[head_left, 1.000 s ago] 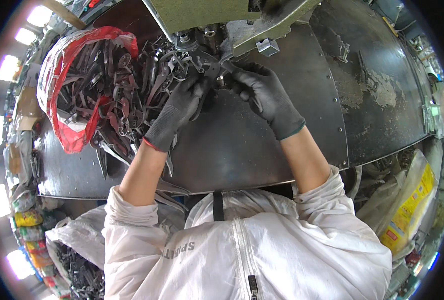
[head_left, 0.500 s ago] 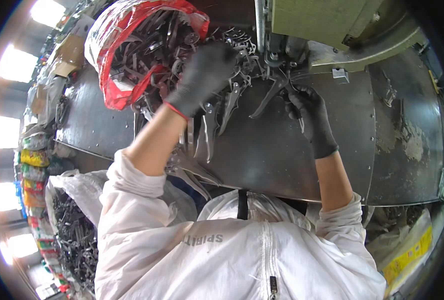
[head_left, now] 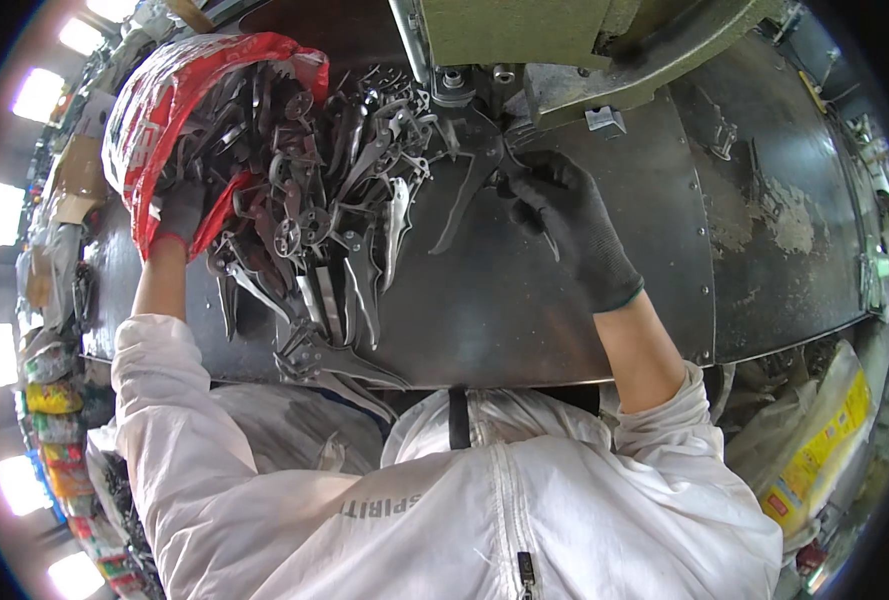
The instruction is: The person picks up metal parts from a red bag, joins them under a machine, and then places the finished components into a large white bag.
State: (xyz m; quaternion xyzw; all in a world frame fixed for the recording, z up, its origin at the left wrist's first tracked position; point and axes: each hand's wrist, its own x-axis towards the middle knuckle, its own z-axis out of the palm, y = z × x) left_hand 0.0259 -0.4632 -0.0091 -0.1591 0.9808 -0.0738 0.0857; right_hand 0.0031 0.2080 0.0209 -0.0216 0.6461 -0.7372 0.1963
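My right hand (head_left: 576,222), in a dark knitted glove, is closed round one handle of a pair of bare-metal pruning shears (head_left: 461,203). The other handle spreads to the left, and the top of the shears sits beneath the head of a green machine (head_left: 519,35). My left hand (head_left: 177,214), gloved the same way, reaches into the mouth of a white and red plastic bag (head_left: 136,140). Its fingers are hidden among the bag's folds and dark metal parts. Beside that hand, a heap of similar metal shears (head_left: 314,225) spills from the bag onto the table.
The dark metal table (head_left: 524,320) has a riveted seam on the right. A small metal block (head_left: 605,121) lies by the machine's curved base. Several shears overhang the table's front edge. A white and yellow sack (head_left: 814,460) stands below at the right.
My left hand has moved from above the heap, left and toward me, into the bag's mouth. My right hand keeps its hold on the shears at the machine. The whole view has shifted.
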